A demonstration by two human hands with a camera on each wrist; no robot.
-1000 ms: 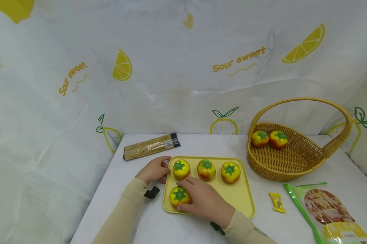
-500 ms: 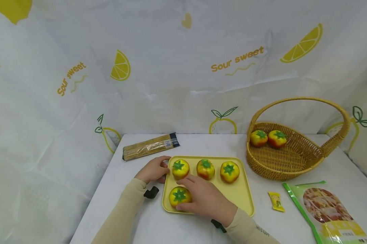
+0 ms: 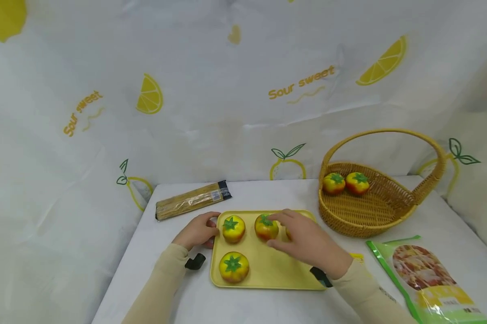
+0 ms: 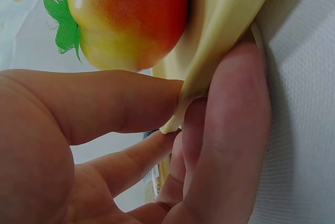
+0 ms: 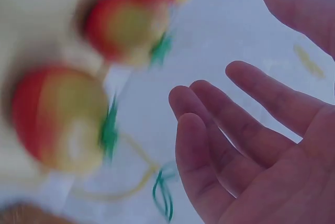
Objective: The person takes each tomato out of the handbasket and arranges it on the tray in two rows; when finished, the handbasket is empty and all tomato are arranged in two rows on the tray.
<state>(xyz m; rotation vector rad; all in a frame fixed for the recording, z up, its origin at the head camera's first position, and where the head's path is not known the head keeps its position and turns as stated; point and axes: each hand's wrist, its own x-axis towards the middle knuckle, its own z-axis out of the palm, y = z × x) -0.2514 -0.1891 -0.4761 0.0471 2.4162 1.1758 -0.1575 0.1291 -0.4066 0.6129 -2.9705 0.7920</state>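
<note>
A yellow tray (image 3: 268, 287) carries several round yellow-and-red fruits with green star-shaped leaf tops. One fruit (image 3: 234, 267) sits at the near left, another (image 3: 233, 229) behind it, a third (image 3: 266, 227) in the back middle. The back right one is mostly covered by my right hand (image 3: 306, 236), which hovers over the tray with fingers spread and holds nothing. In the right wrist view these fingers (image 5: 209, 156) are apart from the fruits. My left hand (image 3: 196, 230) pinches the tray's left rim (image 4: 209, 51), thumb above and fingers below.
Behind and right of the tray stands a wicker basket (image 3: 361, 220) with a tall handle and two similar fruits. A green-edged food bag (image 3: 427, 279) lies at the right. A small yellow packet (image 3: 358, 257) is partly covered by the right arm. Bundled thin sticks (image 3: 192, 201) lie at back left.
My right hand has left the near left fruit, which stays on the tray, and has moved right and back over the tray. My left hand keeps its grip. The head view has shifted slightly.
</note>
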